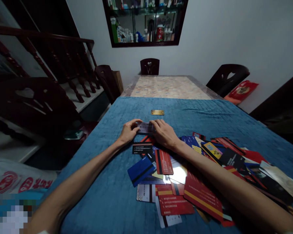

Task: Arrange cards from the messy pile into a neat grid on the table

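My left hand [129, 130] and my right hand [164, 132] both pinch a pale grey card [145, 127] by its short ends, low over the blue quilted cloth [107, 182]. A gold card [157, 112] lies alone on the cloth just beyond my hands. Nearer to me spreads a loose heap of several plastic cards: a black one [142, 148], a blue one with a black stripe [141, 170], red ones [202, 195] and others. My right forearm lies across the heap.
Beyond the cloth the marble-patterned tabletop [168, 87] shows. Dark wooden chairs stand at the far end [149, 66], far right [226, 78] and left [29, 100]. A stair railing [53, 55] is at the left, a printed sack [12, 180] at the lower left.
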{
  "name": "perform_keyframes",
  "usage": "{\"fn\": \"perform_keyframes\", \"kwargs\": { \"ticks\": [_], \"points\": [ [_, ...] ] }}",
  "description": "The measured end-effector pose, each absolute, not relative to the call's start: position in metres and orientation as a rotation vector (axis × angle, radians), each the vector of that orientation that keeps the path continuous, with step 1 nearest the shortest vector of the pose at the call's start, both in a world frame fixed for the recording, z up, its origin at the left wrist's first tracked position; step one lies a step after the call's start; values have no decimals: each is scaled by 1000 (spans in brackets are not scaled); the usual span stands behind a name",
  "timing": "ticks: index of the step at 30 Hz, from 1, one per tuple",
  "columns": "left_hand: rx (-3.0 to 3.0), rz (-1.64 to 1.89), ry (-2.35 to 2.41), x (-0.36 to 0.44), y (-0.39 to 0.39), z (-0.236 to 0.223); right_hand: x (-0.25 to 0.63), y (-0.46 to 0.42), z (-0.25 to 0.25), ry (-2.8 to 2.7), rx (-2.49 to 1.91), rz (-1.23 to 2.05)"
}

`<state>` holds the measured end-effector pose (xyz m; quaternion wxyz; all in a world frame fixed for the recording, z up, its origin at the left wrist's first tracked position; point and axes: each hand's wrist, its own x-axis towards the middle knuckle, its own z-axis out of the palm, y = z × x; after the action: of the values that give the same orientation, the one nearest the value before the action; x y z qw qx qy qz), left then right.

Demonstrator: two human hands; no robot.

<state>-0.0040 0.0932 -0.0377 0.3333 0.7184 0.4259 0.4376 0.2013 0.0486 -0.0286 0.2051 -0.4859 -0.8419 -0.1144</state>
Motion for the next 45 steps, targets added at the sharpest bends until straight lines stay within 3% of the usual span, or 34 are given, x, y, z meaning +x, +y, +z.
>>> {"fn": "perform_keyframes", "kwargs": {
  "ticks": [15,31,45],
  "points": [
    [2381,882,1076,-20,124,-22,216,104,-24,-2342,-1290,-39],
    [2341,809,1140,-12,232,-27,215,196,-39,-2191,-1510,168],
    [2363,667,1278,-1,266,-30,211,216,-35,-2165,-1714,223]
  ]
}}
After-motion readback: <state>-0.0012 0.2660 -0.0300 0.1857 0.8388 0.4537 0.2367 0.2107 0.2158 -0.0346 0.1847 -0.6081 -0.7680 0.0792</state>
